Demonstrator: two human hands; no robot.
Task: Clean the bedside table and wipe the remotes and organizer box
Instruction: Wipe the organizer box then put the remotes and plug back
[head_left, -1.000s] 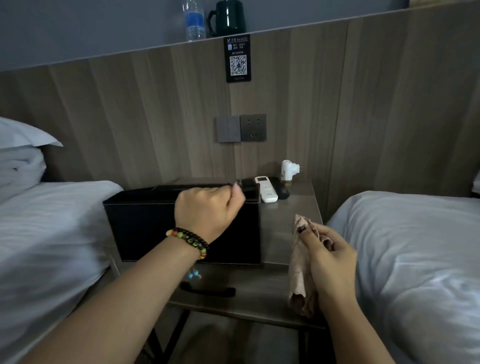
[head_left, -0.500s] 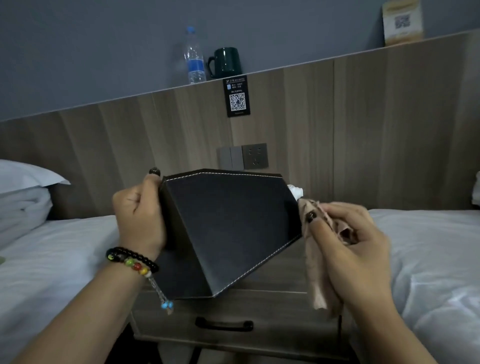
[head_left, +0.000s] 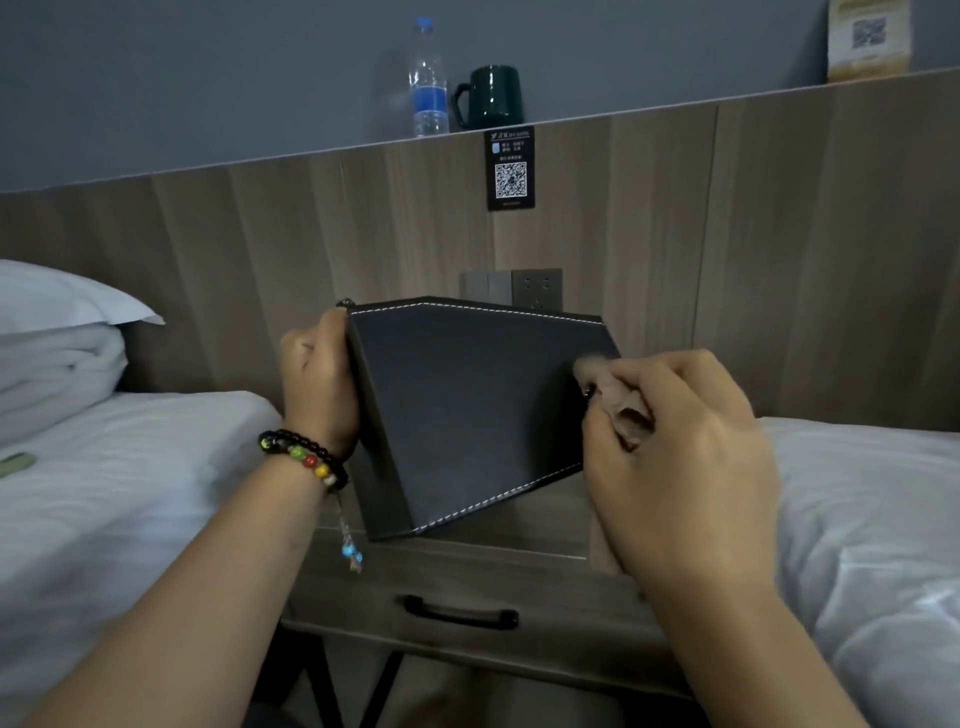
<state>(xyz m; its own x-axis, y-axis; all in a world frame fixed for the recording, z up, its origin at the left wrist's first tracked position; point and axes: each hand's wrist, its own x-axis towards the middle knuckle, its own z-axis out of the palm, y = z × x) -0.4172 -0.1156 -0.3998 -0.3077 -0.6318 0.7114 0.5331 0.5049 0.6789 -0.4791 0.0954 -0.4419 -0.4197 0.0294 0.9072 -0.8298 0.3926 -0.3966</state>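
Since 0.5 s ago: right hand (head_left: 675, 447) has moved left, so the cloth (head_left: 621, 405) it holds now presses on the organizer box (head_left: 478, 410) face near its right edge; before, it hung just off that edge. Box itself barely shifted. Head view: box is lifted and tilted, held above the front half of the bedside table (head_left: 467, 587), lowest corner just over the tabletop near the front edge, whether touching can't be told. Left hand (head_left: 319, 384) grips the box's left edge, fingers wrapped behind, beaded bracelet (head_left: 304, 457) on the wrist. Right hand's fingers are curled, pinching the bunched cloth. Room: table sits between the left bed (head_left: 130, 493) and right bed (head_left: 872, 519), tight on both sides; wood headboard panel (head_left: 311, 249) is close behind. Drawer handle (head_left: 460, 613) is below the front edge. Remotes are not visible, table's back edge is hidden by the box.
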